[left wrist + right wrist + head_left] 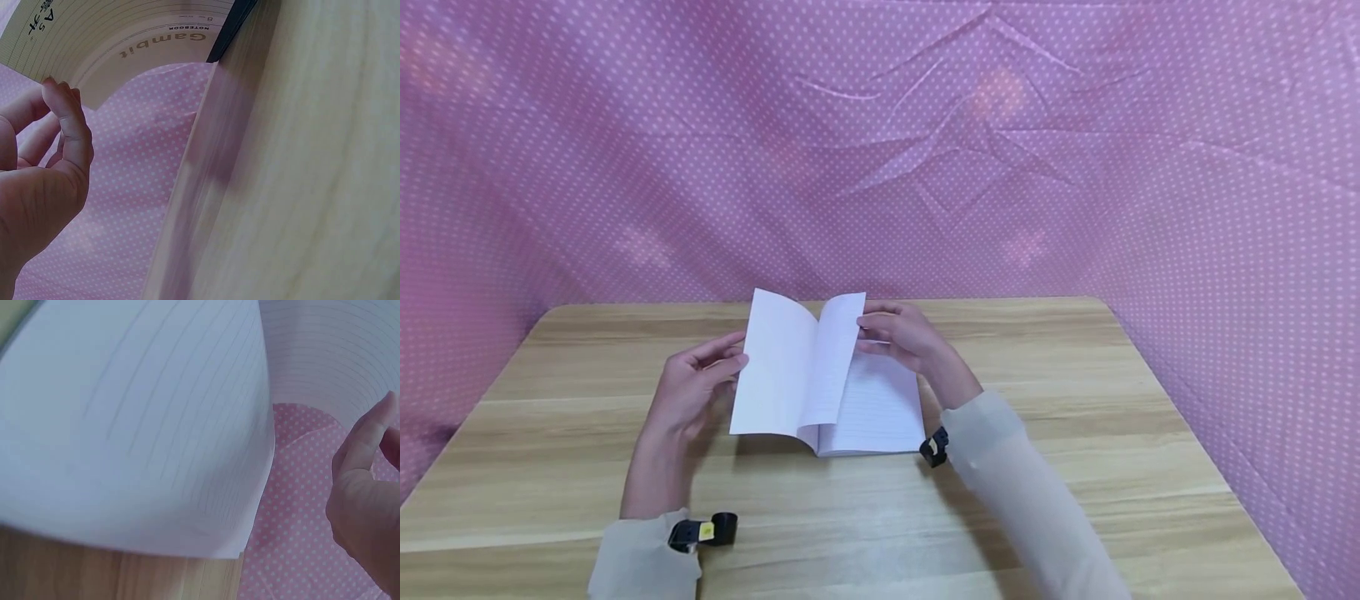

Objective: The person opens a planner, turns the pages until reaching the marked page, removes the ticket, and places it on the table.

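An opened notebook (880, 400) with lined white pages lies near the middle of the table. Its cover (162, 47), printed "Gambit NOTEBOOK" and A5, stands raised on the left, its white inner side facing up in the head view. At that cover's outer edge, the left hand (696, 383) pinches it between thumb and fingers. A lifted page (838, 358) curves up from the spine. The right hand (902, 333) pinches this page's upper outer edge, with some fingertips hidden behind the paper. In the right wrist view, lined sheets (169, 425) bulge beside the right hand (365, 487).
The wood-grain table (865, 533) extends around the notebook on all sides. Pink polka-dot cloth (880, 167) hangs behind it and at both sides. Small black wrist cameras (703, 531) sit at both sleeves.
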The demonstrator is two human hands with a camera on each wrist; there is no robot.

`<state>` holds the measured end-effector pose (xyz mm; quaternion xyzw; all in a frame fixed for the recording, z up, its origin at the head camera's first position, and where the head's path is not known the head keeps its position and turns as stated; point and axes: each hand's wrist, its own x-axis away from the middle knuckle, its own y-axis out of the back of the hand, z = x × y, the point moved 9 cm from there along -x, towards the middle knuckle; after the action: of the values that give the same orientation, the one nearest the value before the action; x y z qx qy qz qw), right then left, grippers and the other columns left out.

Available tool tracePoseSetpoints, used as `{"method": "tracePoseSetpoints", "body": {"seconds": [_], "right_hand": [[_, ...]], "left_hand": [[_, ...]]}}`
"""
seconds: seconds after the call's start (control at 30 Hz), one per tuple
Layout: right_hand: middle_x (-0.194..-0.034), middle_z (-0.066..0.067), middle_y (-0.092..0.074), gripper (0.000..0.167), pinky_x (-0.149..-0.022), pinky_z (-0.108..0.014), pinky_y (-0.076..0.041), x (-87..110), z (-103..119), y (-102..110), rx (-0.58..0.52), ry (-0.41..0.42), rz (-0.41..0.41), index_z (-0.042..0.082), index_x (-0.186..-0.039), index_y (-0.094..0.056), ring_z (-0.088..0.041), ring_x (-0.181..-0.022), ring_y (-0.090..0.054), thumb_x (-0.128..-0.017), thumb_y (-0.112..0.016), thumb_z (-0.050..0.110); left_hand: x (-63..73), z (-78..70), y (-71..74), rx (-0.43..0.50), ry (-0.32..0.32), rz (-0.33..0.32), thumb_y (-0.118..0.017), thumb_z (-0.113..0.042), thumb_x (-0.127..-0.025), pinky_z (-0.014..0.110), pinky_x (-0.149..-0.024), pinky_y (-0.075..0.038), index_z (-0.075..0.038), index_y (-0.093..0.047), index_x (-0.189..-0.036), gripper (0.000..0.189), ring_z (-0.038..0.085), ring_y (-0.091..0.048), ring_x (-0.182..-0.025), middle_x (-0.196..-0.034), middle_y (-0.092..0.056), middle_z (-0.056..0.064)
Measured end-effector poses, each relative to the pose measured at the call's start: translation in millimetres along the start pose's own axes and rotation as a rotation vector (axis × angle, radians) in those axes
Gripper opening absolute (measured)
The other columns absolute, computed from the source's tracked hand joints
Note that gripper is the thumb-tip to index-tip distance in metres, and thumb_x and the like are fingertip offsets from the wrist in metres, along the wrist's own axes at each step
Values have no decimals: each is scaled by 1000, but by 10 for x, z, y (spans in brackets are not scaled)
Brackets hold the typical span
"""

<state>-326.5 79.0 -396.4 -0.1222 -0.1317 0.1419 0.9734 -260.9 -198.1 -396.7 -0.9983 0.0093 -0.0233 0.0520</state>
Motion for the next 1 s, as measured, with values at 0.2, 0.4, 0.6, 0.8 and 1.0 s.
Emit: {"method": "tracePoseSetpoints", "body": {"seconds": [0.2,0.4,0.6,0.8,1.0], "right_hand": [[-99,-10,-63,23,-79,-31,-62,-48,-36,-57,-34,-7,-12,-2,-121,-60,-19,-83,-67,-98,-62,-4],[-93,-10,-67,23,-78,-31,-62,-62,-41,-129,-57,2,-8,-2,-119,-61,-17,-80,-68,-97,-63,-5],[-91,-9,-68,18,-76,-29,-62,-74,-49,-225,-66,7,12,-1,-113,-61,-18,-79,-69,-97,-63,-5],[-93,-10,-68,9,-74,-27,-61,-75,-57,-350,-68,8,50,2,-106,-60,-18,-81,-70,-99,-60,-4],[-91,-10,-68,7,-71,-26,-61,-91,-70,-444,-89,22,68,1,-99,-59,-18,-81,-70,-98,-59,-6]], "left_hand": [[-12,-2,0,-23,-7,-5,-77,-13,-92,18,-65,-57,3,-60,-138,51,11,-62,-82,-104,-63,4],[-22,2,2,-6,-12,-2,-77,-13,-92,18,-65,-57,3,-59,-137,51,11,-62,-82,-105,-63,5],[-23,-1,2,2,-5,-4,-77,-12,-92,18,-65,-57,4,-59,-137,51,12,-63,-83,-105,-63,5],[-16,-11,6,11,0,-11,-77,-10,-92,18,-65,-57,2,-61,-137,49,12,-63,-85,-105,-64,3],[-14,-10,5,36,3,-11,-78,-9,-91,19,-65,-57,3,-61,-136,50,12,-64,-84,-103,-65,3]]}}
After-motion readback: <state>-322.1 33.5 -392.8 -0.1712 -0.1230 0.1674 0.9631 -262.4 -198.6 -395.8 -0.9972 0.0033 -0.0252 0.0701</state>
